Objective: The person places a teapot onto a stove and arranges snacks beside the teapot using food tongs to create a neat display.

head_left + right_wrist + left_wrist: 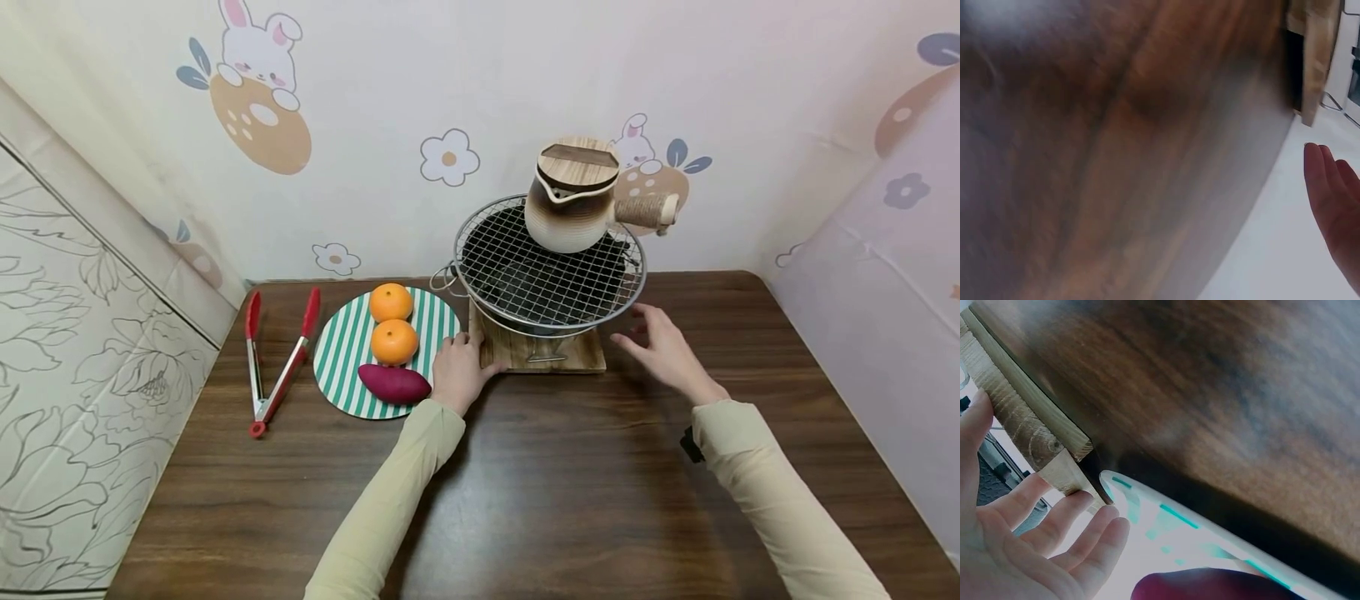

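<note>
My left hand [459,372] is at the left front corner of a square wooden board [555,354]. In the left wrist view its slightly bent fingers [1054,525] touch the side of the board, thumb apart from them. On the board stands a round black grill [517,250] topped with a wire mesh [540,292]. A clay teapot [566,221] with a wooden lid and rope-wrapped handle sits on the mesh. To the right of the grill, my right hand [663,350] holds nothing, fingers loosely extended. In the right wrist view its fingers [1322,181] are apart from the board.
Left of the board lies a green-and-white striped round mat [341,358] bearing two oranges [394,342] and a purple sweet potato [395,384]. Red-tipped tongs [281,375] lie spread farther left. A patterned curtain [375,100] hangs behind the dark wooden table [555,500].
</note>
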